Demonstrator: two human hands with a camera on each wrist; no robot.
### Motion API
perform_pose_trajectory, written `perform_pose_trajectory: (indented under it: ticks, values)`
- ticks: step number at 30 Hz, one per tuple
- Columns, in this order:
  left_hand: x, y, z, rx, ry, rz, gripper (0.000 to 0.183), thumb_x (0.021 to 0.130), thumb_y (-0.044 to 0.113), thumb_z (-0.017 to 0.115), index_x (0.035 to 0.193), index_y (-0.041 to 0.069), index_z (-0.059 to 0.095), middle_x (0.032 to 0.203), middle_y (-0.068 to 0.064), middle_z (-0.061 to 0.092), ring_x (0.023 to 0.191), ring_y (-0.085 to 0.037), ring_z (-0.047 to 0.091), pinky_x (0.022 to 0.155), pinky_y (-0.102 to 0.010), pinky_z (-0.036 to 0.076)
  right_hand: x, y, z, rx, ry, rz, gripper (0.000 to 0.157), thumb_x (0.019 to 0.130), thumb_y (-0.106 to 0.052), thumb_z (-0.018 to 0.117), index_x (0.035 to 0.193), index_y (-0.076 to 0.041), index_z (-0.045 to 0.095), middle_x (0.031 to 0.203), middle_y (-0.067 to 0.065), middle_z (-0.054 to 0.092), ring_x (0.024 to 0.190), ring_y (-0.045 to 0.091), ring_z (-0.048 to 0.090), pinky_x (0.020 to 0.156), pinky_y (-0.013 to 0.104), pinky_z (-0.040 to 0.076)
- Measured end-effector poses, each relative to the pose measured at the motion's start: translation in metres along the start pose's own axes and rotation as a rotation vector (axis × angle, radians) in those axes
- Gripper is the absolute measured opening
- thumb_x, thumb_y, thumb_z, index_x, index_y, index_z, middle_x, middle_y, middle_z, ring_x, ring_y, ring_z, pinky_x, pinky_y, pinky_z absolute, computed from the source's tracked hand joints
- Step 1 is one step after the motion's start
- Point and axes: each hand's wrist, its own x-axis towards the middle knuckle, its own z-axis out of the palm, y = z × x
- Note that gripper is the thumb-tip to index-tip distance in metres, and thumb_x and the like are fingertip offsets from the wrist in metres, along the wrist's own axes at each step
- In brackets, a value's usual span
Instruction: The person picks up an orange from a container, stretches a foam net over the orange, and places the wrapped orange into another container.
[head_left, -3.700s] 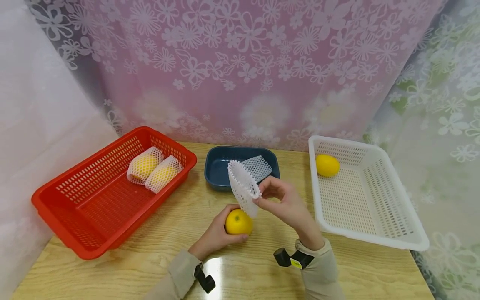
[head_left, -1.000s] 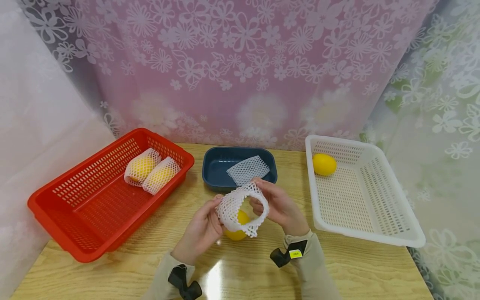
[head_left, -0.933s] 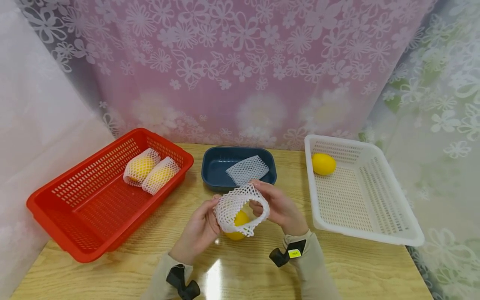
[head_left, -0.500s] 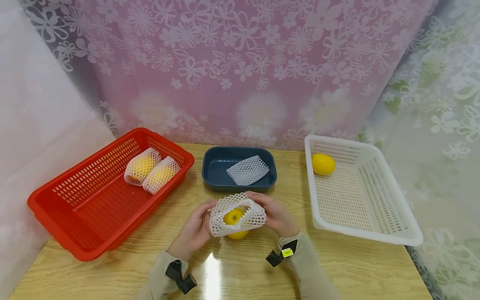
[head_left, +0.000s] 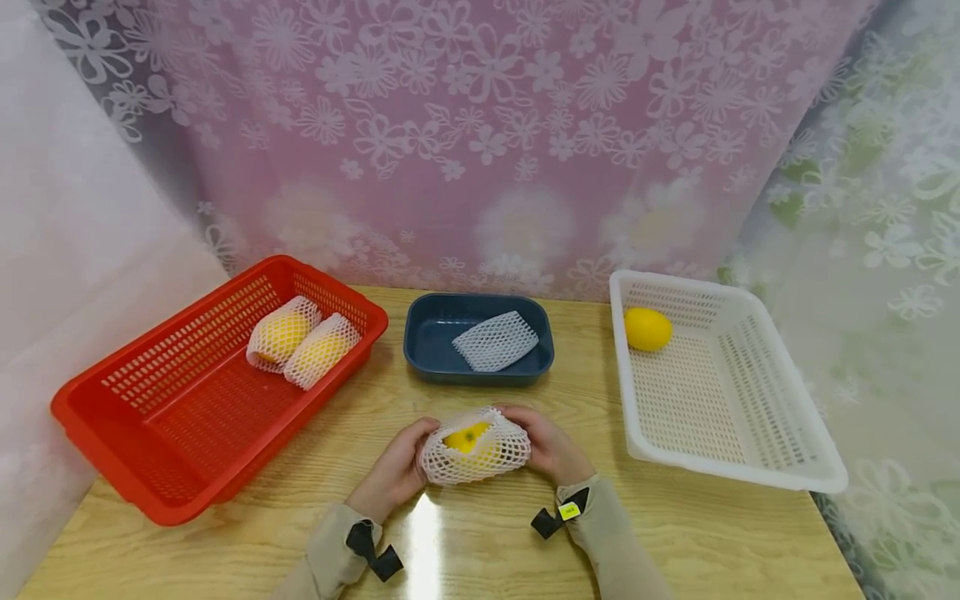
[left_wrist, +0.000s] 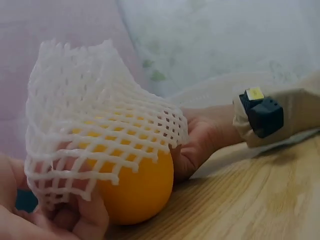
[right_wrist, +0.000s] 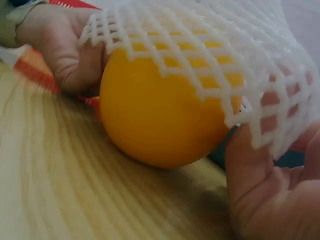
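Observation:
A smooth yellow fruit (right_wrist: 165, 107), rounded and lemon-like, stands on the table between the two hands. A white foam fruit net (head_left: 480, 462) is drawn over its upper part. Its lower part is bare in both wrist views, and its stem end shows through the net's open top in the head view. The left hand (head_left: 393, 467) grips the net's left side, thumb and fingers on the mesh (left_wrist: 75, 170). On the opposite side the right hand (head_left: 551, 442) pinches the net's edge. Mesh partly hides some fingers.
A red basket (head_left: 217, 492) at left holds two netted yellow fruits (head_left: 303, 340). Behind the hands, a dark blue tray (head_left: 480, 379) contains a flat foam net (head_left: 497, 342). The white basket (head_left: 738, 475) at right holds a bare yellow fruit (head_left: 648, 329).
The left hand has gone from holding the fruit to gripping the net opposite the right hand. Both hands have stretched the net and lowered it over the fruit.

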Motion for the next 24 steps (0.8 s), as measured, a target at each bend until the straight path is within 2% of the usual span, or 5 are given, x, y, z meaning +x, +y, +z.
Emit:
perform_pose_trajectory:
  ticks: [3, 6, 13, 16, 24]
  values:
    - [0.003, -0.001, 0.002, 0.059, 0.068, 0.042, 0.021, 0.1, 0.009, 0.044, 0.087, 0.009, 0.06, 0.089, -0.005, 0.059, 0.079, -0.014, 0.059, 0.071, -0.025, 0.052, 0.002, 0.004, -0.001, -0.026, 0.062, -0.051, 0.037, 0.109, -0.011, 0.028, 0.104, -0.011, 0.064, 0.098, 0.001, 0.065, 0.088, 0.009, 0.063, 0.076, 0.022, 0.053]
    - [0.006, -0.003, 0.005, 0.202, 0.142, 0.08, 0.014, 0.1, 0.008, 0.044, 0.089, 0.007, 0.053, 0.084, -0.005, 0.053, 0.071, -0.014, 0.054, 0.06, -0.024, 0.048, 0.008, 0.011, 0.001, -0.136, 0.229, -0.118, 0.029, 0.106, -0.007, 0.033, 0.101, -0.008, 0.061, 0.094, 0.001, 0.064, 0.083, 0.008, 0.062, 0.073, 0.021, 0.053]
    - [0.013, -0.006, 0.011, 0.65, 0.24, 0.271, 0.006, 0.097, 0.005, 0.049, 0.099, -0.001, 0.049, 0.084, -0.005, 0.049, 0.069, -0.013, 0.046, 0.058, -0.024, 0.039, 0.021, 0.026, 0.011, -0.658, 0.661, -0.221, 0.01, 0.097, -0.002, 0.051, 0.099, 0.003, 0.059, 0.092, 0.009, 0.06, 0.078, 0.015, 0.056, 0.069, 0.027, 0.048]
    - [0.016, -0.006, 0.012, 0.756, 0.249, 0.338, 0.011, 0.094, 0.003, 0.052, 0.103, -0.004, 0.051, 0.088, -0.008, 0.053, 0.072, -0.014, 0.049, 0.065, -0.025, 0.042, 0.021, 0.029, 0.012, -0.807, 0.714, -0.247, 0.01, 0.097, -0.003, 0.053, 0.1, 0.004, 0.059, 0.093, 0.012, 0.062, 0.076, 0.017, 0.056, 0.069, 0.03, 0.048]
    - [0.018, -0.006, 0.01, 0.893, 0.256, 0.362, 0.011, 0.097, 0.005, 0.054, 0.106, -0.001, 0.053, 0.071, -0.005, 0.059, 0.062, -0.011, 0.056, 0.058, -0.026, 0.045, 0.019, 0.031, 0.01, -1.046, 0.769, -0.307, 0.008, 0.096, -0.003, 0.058, 0.098, 0.002, 0.064, 0.083, 0.011, 0.068, 0.065, 0.013, 0.057, 0.063, 0.03, 0.048]
